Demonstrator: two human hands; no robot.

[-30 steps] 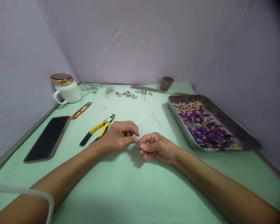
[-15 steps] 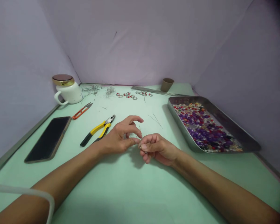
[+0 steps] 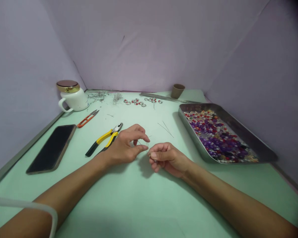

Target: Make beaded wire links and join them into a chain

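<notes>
My right hand (image 3: 168, 158) is closed, thumb against forefinger, on a small beaded wire piece (image 3: 149, 154); most of that piece is hidden by the fingers. Thin wire ends (image 3: 147, 144) stick up from it toward my left hand (image 3: 127, 145). The left thumb and forefinger are apart around these wires, with a small gap between the fingertips. Whether they touch the wire is too fine to see. Yellow-and-black pliers (image 3: 105, 135) lie beside my left wrist, jaws open. Two loose wire pieces (image 3: 167, 128) lie beyond my right hand.
A metal tray (image 3: 192, 132) of mixed beads stands at right. Several red-and-silver beaded rings (image 3: 135, 101), wire scraps (image 3: 97, 96), long wires (image 3: 164, 97) and a brown cup (image 3: 177, 91) are at the back. Orange snips (image 3: 87, 119), a phone (image 3: 51, 148) and a lidded white mug (image 3: 75, 100) stand left.
The left forefinger has curled down toward the thumb, and the wire ends now show between them. My right hand keeps its pinch in nearly the same place.
</notes>
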